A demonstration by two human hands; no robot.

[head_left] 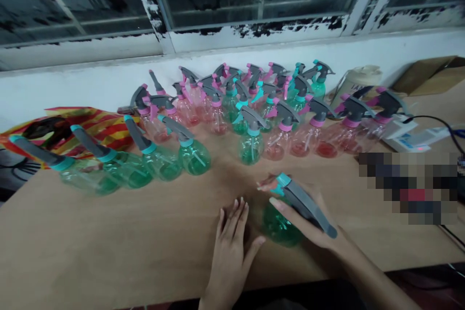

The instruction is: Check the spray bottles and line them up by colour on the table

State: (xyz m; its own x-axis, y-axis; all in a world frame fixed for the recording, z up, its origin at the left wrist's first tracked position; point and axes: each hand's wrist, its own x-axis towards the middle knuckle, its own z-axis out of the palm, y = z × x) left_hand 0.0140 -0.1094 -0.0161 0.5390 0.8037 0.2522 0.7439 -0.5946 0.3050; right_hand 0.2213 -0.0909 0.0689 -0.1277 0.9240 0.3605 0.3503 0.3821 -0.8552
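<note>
My right hand [308, 226] is wrapped round the neck of a green spray bottle [281, 225] with a grey and turquoise trigger head, near the front of the table. The bottle leans a little, and its head hides part of my fingers, which are blurred. To its left, my left hand [230, 247] lies flat on the wooden table [145, 247], fingers stretched out, holding nothing. Straight ahead stands another green spray bottle [250, 147], at the left end of a front row of pink ones such as this pink spray bottle [327, 147].
Several green spray bottles [196, 157] stand in a row at left, before a red and yellow striped bag [112, 131]. More pink and green bottles crowd against the wall. At right are a beige pouch [358, 80], a cardboard box [428, 75], a white device [407, 135] and cables.
</note>
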